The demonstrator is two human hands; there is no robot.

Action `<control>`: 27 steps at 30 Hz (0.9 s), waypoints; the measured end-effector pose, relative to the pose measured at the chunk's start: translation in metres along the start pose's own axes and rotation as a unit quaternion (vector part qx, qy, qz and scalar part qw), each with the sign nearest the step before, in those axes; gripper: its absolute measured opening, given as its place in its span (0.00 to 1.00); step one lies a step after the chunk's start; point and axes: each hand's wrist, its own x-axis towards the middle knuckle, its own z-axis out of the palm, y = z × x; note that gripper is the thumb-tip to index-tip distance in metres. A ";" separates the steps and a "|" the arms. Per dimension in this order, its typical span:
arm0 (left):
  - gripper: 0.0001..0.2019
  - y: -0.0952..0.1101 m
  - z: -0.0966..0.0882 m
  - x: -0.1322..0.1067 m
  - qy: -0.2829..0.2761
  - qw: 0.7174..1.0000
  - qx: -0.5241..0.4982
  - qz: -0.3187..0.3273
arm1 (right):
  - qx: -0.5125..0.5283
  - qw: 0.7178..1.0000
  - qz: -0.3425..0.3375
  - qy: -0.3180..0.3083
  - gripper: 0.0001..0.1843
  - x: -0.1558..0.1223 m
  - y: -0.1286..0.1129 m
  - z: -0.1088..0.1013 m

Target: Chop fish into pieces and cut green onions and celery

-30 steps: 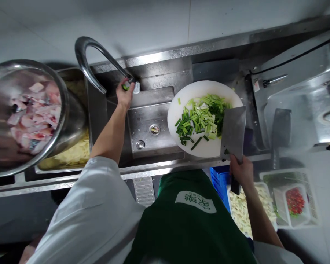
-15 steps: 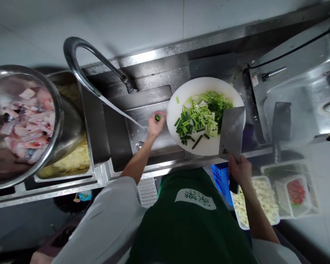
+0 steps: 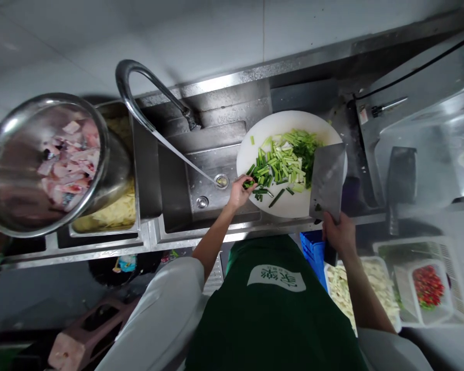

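My left hand [image 3: 239, 194] is at the left rim of a round white cutting board [image 3: 268, 122], its fingers closed on a few dark green cut pieces. Chopped green stalks and leaves [image 3: 288, 159] lie heaped across the board's middle, dark green lengths to the left and finer leaves to the right. My right hand [image 3: 341, 237] grips the handle of a cleaver [image 3: 328, 175]. The broad blade lies flat-looking over the board's right side, beside the leaves. Whether it touches the board I cannot tell.
A curved faucet [image 3: 133, 105] runs water into the steel sink [image 3: 206, 162]. Left stands a metal bowl [image 3: 104, 129] of raw fish pieces, above a tray of pale yellow slices [image 3: 114, 214]. A second cleaver [image 3: 402, 178] lies right; tubs of pale food [image 3: 365, 288] and red chopped peppers [image 3: 428, 286] sit below.
My left hand has moved right from over the sink to the board's left rim, still with green pieces in it. The right hand and cleaver have hardly moved. The view has shifted slightly.
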 end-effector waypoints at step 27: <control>0.27 -0.006 -0.141 0.096 0.169 0.925 -0.289 -0.179 | 0.030 0.999 -0.011 0.017 0.18 -0.006 0.011 0.002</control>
